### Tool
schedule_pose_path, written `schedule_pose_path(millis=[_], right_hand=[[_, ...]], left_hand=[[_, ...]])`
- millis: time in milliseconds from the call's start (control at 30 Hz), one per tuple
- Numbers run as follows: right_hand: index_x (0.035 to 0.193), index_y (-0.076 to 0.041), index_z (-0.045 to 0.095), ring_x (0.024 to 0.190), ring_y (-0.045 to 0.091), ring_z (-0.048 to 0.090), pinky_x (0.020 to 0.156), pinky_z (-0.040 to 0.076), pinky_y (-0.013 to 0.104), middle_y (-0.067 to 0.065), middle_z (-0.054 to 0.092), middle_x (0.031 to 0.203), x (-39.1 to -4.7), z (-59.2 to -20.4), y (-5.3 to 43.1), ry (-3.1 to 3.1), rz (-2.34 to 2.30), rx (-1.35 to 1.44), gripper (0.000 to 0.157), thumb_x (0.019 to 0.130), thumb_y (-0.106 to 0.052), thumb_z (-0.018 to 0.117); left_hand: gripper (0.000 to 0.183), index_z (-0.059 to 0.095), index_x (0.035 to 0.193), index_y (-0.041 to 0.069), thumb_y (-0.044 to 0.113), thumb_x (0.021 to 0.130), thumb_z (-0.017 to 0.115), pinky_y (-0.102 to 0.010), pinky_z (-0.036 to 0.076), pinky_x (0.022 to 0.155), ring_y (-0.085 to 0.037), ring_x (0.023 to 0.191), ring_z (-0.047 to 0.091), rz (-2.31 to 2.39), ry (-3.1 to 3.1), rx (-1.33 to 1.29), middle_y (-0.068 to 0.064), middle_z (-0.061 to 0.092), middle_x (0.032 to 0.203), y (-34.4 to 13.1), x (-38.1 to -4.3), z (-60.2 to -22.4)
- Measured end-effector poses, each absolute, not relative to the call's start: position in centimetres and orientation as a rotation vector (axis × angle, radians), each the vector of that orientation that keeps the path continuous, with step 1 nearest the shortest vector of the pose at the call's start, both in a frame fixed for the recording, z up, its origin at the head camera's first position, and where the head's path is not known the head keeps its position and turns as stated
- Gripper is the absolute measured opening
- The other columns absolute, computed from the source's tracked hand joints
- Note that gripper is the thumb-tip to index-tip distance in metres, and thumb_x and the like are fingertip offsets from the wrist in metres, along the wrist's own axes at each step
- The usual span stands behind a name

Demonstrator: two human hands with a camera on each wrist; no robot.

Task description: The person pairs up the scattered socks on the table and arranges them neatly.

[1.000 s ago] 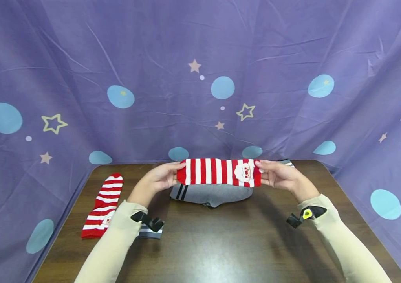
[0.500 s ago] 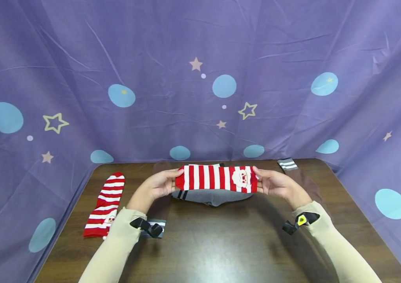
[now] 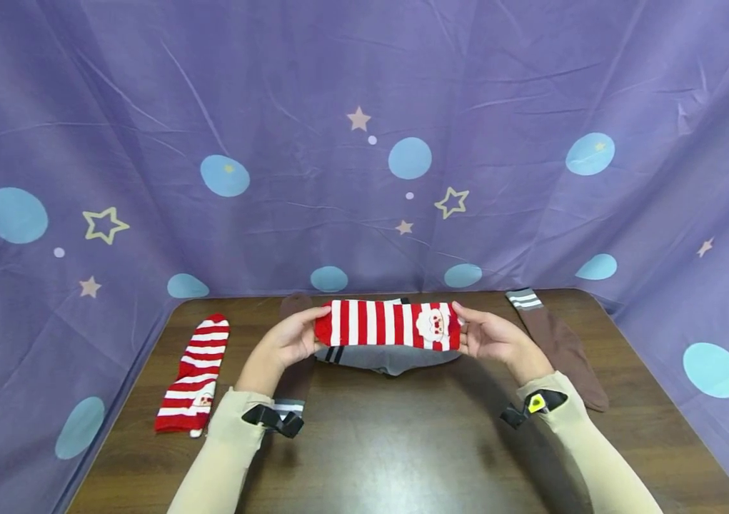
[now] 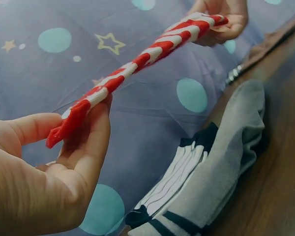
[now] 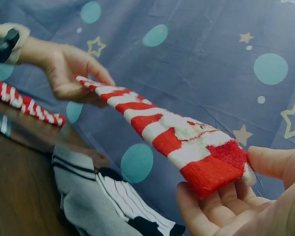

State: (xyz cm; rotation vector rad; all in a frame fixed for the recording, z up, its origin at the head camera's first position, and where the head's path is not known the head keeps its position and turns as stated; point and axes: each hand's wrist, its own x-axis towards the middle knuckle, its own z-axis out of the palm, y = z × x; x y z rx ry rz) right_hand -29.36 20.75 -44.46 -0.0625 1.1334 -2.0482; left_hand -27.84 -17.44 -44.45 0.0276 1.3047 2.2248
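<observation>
A red and white striped sock with a Santa face is stretched sideways above the table, between both hands. My left hand pinches its red toe end between thumb and fingers, as the left wrist view shows. At the cuff, my right hand pinches the other end, beside the Santa face and a white pompom. Behind and below the held sock lies a grey sock with dark bands, partly covered. A matching striped sock lies flat at the table's left.
A brown sock with a grey and white cuff lies at the right. Another brown sock is partly behind the left hand. A white sock with dark ends lies against the grey one. A purple curtain surrounds the wooden table.
The held sock has come down and slightly left with both hands, still pinched at each end. The brown sock on the right has come into fuller view as the right arm shifted left.
</observation>
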Motion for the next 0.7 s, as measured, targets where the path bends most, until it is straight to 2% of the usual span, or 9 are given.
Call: schedule_pose_path(millis=[133, 333, 533, 700], right_hand=[[0.103, -0.013, 0.069, 0.095, 0.016, 0.072, 0.087, 0.058, 0.030, 0.002, 0.074, 0.099, -29.2, -45.0, 20.5, 1.074, -2.116, 0.025, 0.034, 0.110, -0.034, 0.043], [0.104, -0.010, 0.068, 0.095, 0.018, 0.073, 0.085, 0.060, 0.032, 0.003, 0.075, 0.100, -28.9, -45.8, 20.6, 0.994, -2.175, 0.066, 0.035, 0.109, -0.034, 0.042], [0.109, -0.008, 0.067, 0.097, 0.020, 0.072, 0.089, 0.059, 0.034, 0.005, 0.073, 0.104, -28.5, -44.9, 20.6, 0.952, -2.196, 0.013, 0.030, 0.111, -0.020, 0.039], [0.110, -0.009, 0.067, 0.099, 0.019, 0.071, 0.091, 0.059, 0.033, 0.006, 0.073, 0.106, -28.1, -45.0, 20.6, 0.953, -2.195, -0.068, 0.033, 0.111, -0.013, 0.034]], left_hand=[[0.030, 0.063, 0.102, 0.014, 0.014, 0.109, 0.034, -0.025, 0.060, 0.077, -0.010, 0.086, 0.071, 2.280, 1.242, -0.013, 0.003, 0.073, 0.095, -17.1, -27.8, -44.9], [0.022, 0.058, 0.110, 0.012, 0.016, 0.109, 0.036, -0.024, 0.060, 0.074, -0.011, 0.085, 0.071, 2.324, 1.237, -0.044, 0.003, 0.072, 0.095, -16.8, -27.4, -45.5], [0.030, 0.064, 0.101, 0.015, 0.015, 0.110, 0.035, -0.022, 0.057, 0.071, -0.009, 0.082, 0.070, 2.362, 1.259, -0.022, 0.004, 0.073, 0.091, -17.0, -26.9, -45.2], [0.032, 0.066, 0.098, 0.017, 0.016, 0.110, 0.036, -0.021, 0.056, 0.071, -0.007, 0.080, 0.070, 2.365, 1.325, -0.015, 0.006, 0.074, 0.088, -17.0, -26.7, -45.0]])
